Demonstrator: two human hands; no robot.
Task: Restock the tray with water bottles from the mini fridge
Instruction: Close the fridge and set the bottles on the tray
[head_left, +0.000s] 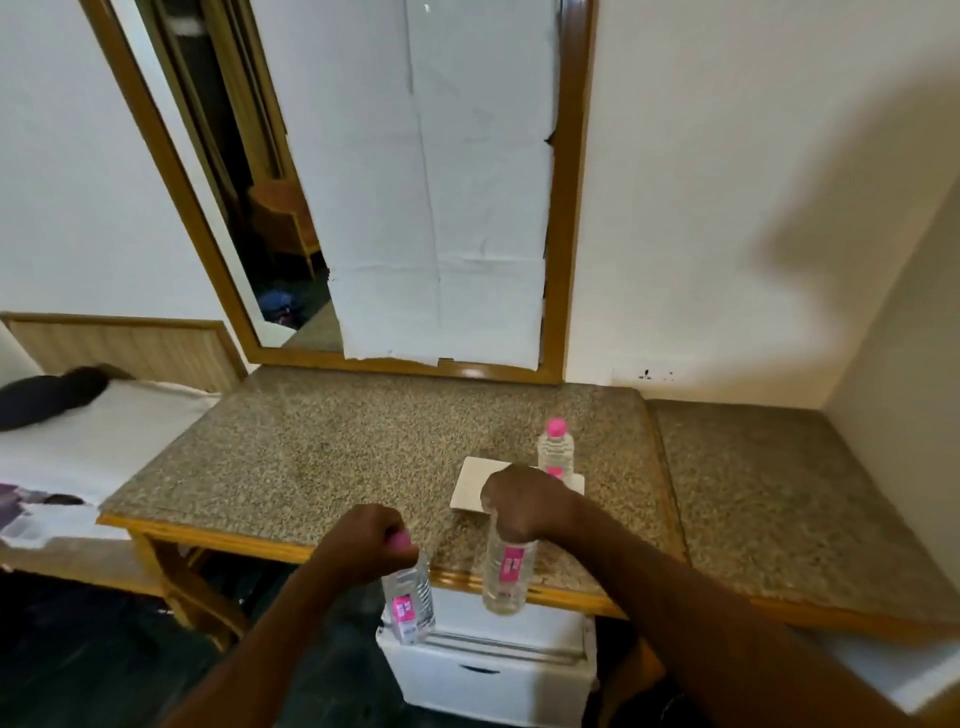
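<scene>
Left hand (363, 543) and right hand (519, 501) fingers each clench a bottle's top at the tabletop (311, 447) front edge; tray (470, 486) near that edge holds a third bottle (555, 449).

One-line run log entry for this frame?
left hand: bottle by cap | right hand: second bottle by top | tray: one bottle standing | fridge below

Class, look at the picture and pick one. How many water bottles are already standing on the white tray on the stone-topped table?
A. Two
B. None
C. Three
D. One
D. Only one pink-capped bottle stands on the white tray; the other two bottles are held by their tops in the left hand and right hand, short of the tray.
</scene>
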